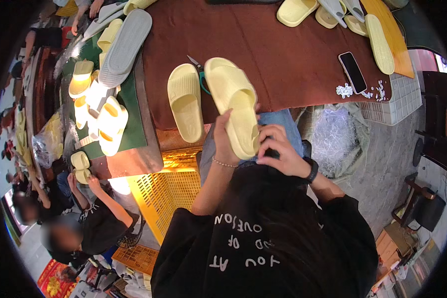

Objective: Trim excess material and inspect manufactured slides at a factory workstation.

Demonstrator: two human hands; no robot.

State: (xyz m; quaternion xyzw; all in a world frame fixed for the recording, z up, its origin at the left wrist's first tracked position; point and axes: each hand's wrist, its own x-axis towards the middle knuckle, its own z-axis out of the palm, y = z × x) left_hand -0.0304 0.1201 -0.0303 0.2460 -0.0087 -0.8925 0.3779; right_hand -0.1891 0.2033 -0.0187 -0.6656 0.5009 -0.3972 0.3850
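A pale yellow slipper (241,119) is held tilted over the table's front edge, heel toward me. My left hand (223,136) is closed around its left side near the heel. At the right side of the heel is my right hand (280,151), its fingers curled and thumb bent in against the edge; whatever is between the fingertips is too small to make out. Another yellow slipper (185,102) lies just left on the brown cloth. Scissors with teal handles (203,82) lie between the two slippers, partly hidden by the held one.
A phone (352,73) and small white pieces (344,90) lie on the brown-covered table (293,64) at the right. More slippers (381,44) rest at the far right, with a grey one (126,47) at the left. A yellow crate (154,198) stands below; a co-worker (99,223) sits left.
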